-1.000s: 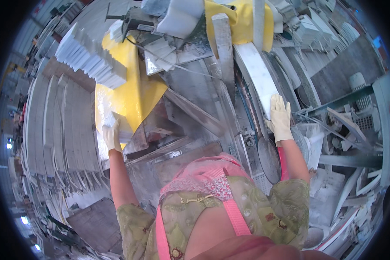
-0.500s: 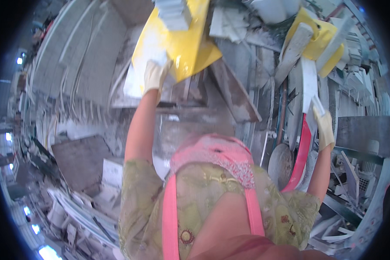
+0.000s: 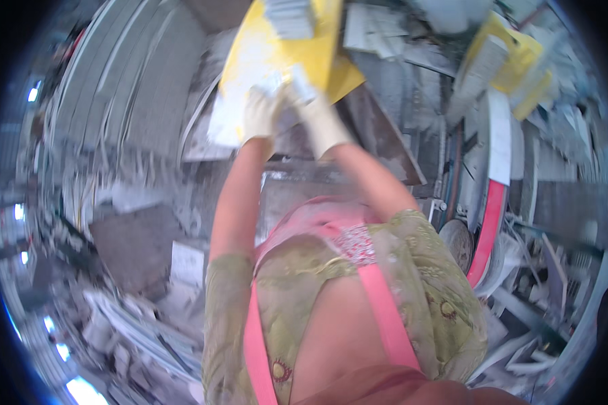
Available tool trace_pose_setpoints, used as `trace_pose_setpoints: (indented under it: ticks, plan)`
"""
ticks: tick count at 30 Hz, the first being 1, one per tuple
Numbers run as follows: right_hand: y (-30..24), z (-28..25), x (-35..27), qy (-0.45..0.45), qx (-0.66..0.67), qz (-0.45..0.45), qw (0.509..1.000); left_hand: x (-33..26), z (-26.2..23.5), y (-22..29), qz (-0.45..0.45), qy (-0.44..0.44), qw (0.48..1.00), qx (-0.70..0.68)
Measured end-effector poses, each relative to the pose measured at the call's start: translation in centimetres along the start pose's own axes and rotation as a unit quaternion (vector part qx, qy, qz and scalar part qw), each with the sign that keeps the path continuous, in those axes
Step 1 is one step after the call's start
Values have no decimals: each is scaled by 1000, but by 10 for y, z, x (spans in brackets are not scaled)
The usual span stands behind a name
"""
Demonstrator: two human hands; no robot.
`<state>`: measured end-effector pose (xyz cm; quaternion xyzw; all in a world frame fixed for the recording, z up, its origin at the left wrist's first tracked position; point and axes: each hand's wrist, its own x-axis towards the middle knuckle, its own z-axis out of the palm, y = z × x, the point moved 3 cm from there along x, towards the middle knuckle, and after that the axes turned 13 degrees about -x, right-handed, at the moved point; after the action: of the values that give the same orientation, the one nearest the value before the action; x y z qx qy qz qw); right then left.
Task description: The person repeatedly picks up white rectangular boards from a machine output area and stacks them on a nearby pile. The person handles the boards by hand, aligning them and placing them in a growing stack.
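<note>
Both my hands wear cream gloves and are close together over a yellow sheet [image 3: 321, 50] dusted with white powder. My right hand [image 3: 317, 118] is closed on a small pale flat piece [image 3: 303, 86], which tilts up from its fingers. Beside it, my left hand [image 3: 260, 113] is at the sheet's whitened near part. Its fingertips blur into the white there, so its grip is unclear. Just beyond the hands, a short stack of pale grey tiles [image 3: 289, 19] stands on the yellow sheet.
Grey slabs [image 3: 159, 74] lean in a row at the left. To the right are a long strip, white above and red [image 3: 485, 233] below, and another yellow sheet [image 3: 520, 57] among offcuts. A brown board [image 3: 138, 246] lies at lower left.
My right hand has swung from the white-and-red strip at the right to beside my left hand, carrying the small pale piece. My left hand stays over the yellow sheet. The view has shifted slightly.
</note>
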<state>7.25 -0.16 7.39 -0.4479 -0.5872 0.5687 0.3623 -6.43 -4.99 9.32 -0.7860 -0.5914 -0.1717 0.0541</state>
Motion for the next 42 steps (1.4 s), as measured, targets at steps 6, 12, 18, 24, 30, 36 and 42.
trace_pose_setpoints:
  ticks: [6,12,18,24,30,36,42]
  plan:
    - [16,-4,11,-88,-272,-157,945,12,18,-41,-104,-88,989,-56]
    - [9,-107,1,-65,-487,-280,825,28,1,3,-407,63,870,-272]
    - [61,-381,-59,304,-581,-120,745,26,-18,33,-440,89,803,-391]
    - [90,-489,-69,300,-688,86,655,23,-21,38,-400,67,831,-380]
    - [92,-507,-32,313,-656,134,674,29,-19,49,-417,66,761,-494]
    - [113,-487,-65,297,-705,115,633,35,-22,47,-428,89,776,-453]
    - [120,-465,-147,305,-731,84,604,28,-19,56,-392,88,752,-523]
